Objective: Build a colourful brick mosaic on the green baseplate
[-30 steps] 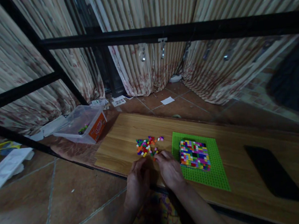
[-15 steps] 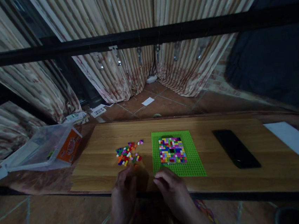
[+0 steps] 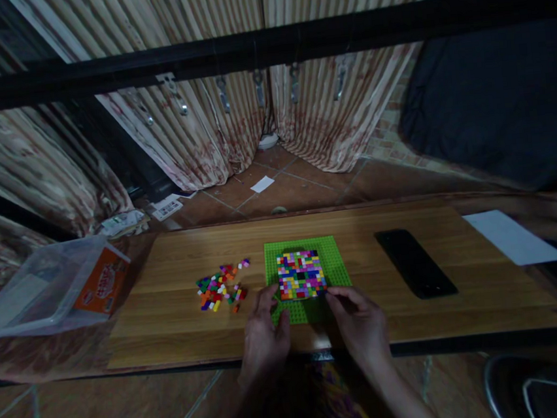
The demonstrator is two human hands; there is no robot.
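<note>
A square block of many-coloured toy bricks (image 3: 301, 275) sits on a green studded baseplate (image 3: 332, 251). My left hand (image 3: 265, 332) is at the block's near left corner, over the baseplate's edge. Its fingers and thumb are apart, with nothing seen between them. At the near right corner of the block is my right hand (image 3: 363, 324), thumb and forefinger pinched together. Whatever is in that pinch, if anything, is too small to make out. Loose small bricks (image 3: 217, 287) lie in a scattered heap on the wooden board, left of the baseplate.
To the right a black phone-like slab (image 3: 415, 263) lies on the wooden board (image 3: 174, 252). Beyond it is a white sheet (image 3: 512, 236). A clear plastic box (image 3: 44, 284) with an orange label stands at the left. A dark metal bar (image 3: 263, 46) runs across, before curtains.
Both hands have moved forward from the board's near edge to the brick block, one at each near corner. The camera view has shifted slightly to the right.
</note>
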